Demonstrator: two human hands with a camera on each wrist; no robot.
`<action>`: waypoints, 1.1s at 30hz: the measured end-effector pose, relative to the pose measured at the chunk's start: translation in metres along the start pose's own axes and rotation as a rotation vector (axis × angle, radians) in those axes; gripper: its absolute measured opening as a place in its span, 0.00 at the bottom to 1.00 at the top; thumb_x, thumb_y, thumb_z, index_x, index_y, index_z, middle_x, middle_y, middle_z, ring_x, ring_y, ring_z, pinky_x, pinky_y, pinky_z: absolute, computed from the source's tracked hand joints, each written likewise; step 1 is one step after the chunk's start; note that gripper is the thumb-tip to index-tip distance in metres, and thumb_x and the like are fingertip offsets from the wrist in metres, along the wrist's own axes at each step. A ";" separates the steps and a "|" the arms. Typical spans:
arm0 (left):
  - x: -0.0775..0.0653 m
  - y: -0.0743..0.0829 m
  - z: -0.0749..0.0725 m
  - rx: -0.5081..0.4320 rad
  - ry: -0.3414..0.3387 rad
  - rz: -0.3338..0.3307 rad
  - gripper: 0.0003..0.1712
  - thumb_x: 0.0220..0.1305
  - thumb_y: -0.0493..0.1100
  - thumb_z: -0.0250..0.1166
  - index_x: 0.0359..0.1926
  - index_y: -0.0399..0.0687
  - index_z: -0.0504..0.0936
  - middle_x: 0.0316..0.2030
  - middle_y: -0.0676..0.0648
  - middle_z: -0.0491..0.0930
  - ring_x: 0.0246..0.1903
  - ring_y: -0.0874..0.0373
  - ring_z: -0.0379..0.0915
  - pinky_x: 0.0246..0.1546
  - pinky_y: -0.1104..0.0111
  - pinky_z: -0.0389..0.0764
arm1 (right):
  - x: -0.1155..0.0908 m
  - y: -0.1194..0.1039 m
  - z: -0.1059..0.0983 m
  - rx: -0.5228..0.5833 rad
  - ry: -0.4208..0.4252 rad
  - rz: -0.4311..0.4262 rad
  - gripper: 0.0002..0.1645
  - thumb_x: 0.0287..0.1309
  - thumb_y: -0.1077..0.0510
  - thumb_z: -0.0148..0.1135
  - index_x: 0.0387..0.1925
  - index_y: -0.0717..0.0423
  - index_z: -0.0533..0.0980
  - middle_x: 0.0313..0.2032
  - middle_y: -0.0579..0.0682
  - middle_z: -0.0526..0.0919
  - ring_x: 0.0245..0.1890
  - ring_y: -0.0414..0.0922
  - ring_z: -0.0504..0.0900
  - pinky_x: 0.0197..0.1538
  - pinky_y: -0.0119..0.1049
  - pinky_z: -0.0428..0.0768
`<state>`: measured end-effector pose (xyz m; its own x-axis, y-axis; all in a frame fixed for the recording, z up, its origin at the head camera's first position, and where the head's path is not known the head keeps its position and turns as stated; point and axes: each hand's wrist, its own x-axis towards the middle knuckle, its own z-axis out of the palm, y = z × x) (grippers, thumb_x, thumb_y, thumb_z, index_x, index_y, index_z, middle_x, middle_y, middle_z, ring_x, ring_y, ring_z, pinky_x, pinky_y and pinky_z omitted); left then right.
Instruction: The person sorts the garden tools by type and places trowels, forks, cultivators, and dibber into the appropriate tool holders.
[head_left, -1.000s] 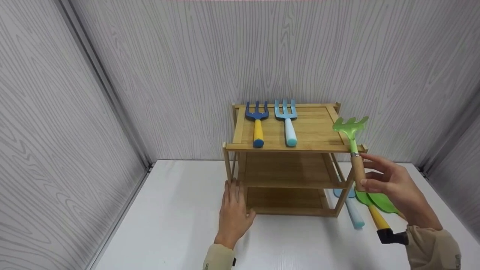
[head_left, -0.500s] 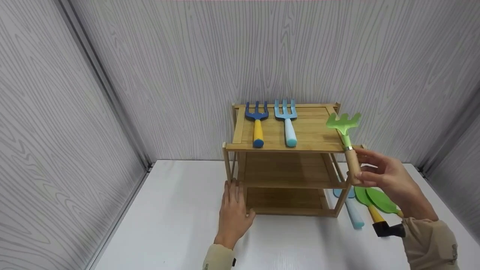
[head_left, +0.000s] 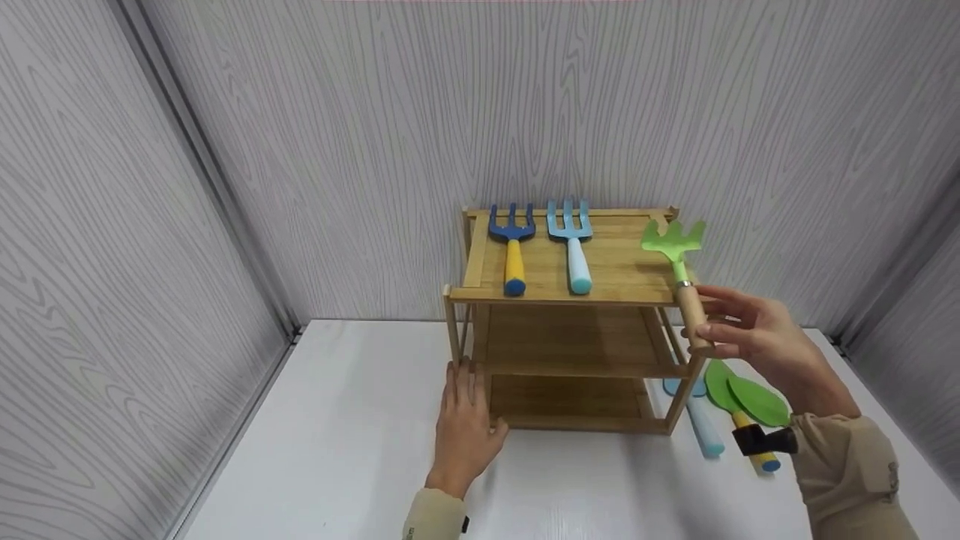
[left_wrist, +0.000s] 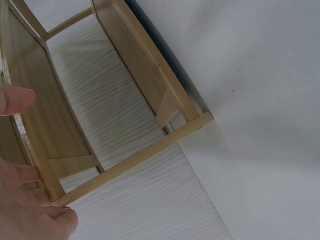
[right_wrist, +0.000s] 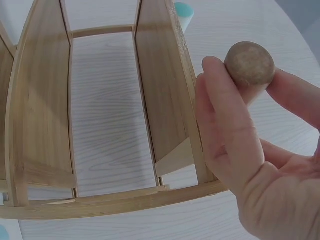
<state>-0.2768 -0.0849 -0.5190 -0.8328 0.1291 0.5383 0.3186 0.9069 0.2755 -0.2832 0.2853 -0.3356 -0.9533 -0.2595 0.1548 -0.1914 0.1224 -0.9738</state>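
A green hand rake (head_left: 675,240) with a wooden handle is gripped by my right hand (head_left: 765,334), thumb and fingers on the handle, at the wooden rack's (head_left: 566,367) right front corner. Its tines lie over the right side of the top shelf; contact cannot be told. Left of it on that shelf lie a light blue hand fork (head_left: 574,247) and a dark blue fork (head_left: 513,251) with a yellow handle. My left hand (head_left: 466,435) rests against the rack's left front leg, fingers mostly straight. In the right wrist view the rake's round handle end (right_wrist: 250,64) faces the camera.
On the white table (head_left: 337,420), right of the rack, lie a tool with a light blue handle (head_left: 705,427) and green tool heads (head_left: 759,401), one overlapping the other. The two lower shelves (head_left: 570,337) face me. Grey wood-grain panels (head_left: 360,150) enclose the table.
My right hand has carried the green hand rake left and slightly away from me, further over the top shelf. The left hand stays at the rack's left leg.
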 end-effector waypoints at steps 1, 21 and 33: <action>0.000 0.000 0.000 0.006 0.001 -0.003 0.49 0.56 0.45 0.71 0.73 0.28 0.60 0.71 0.30 0.58 0.73 0.31 0.50 0.69 0.49 0.64 | 0.002 -0.001 0.000 0.025 -0.001 0.003 0.41 0.63 0.72 0.63 0.73 0.75 0.55 0.51 0.50 0.76 0.45 0.42 0.84 0.45 0.37 0.85; -0.001 -0.002 0.001 -0.014 0.013 0.024 0.46 0.57 0.44 0.68 0.71 0.26 0.62 0.70 0.28 0.58 0.72 0.29 0.51 0.68 0.49 0.65 | 0.044 -0.026 0.006 0.048 -0.031 0.076 0.41 0.68 0.69 0.59 0.74 0.77 0.50 0.49 0.53 0.75 0.40 0.39 0.83 0.45 0.32 0.84; -0.001 -0.002 -0.001 -0.010 0.012 0.021 0.47 0.56 0.44 0.70 0.72 0.28 0.62 0.71 0.29 0.59 0.72 0.31 0.50 0.68 0.49 0.65 | 0.077 -0.032 0.009 -0.024 -0.012 0.245 0.39 0.74 0.63 0.53 0.78 0.67 0.48 0.69 0.65 0.57 0.46 0.35 0.79 0.52 0.29 0.80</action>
<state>-0.2766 -0.0870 -0.5192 -0.8204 0.1436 0.5535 0.3408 0.9000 0.2717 -0.3480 0.2530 -0.2936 -0.9692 -0.2304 -0.0874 0.0392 0.2059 -0.9778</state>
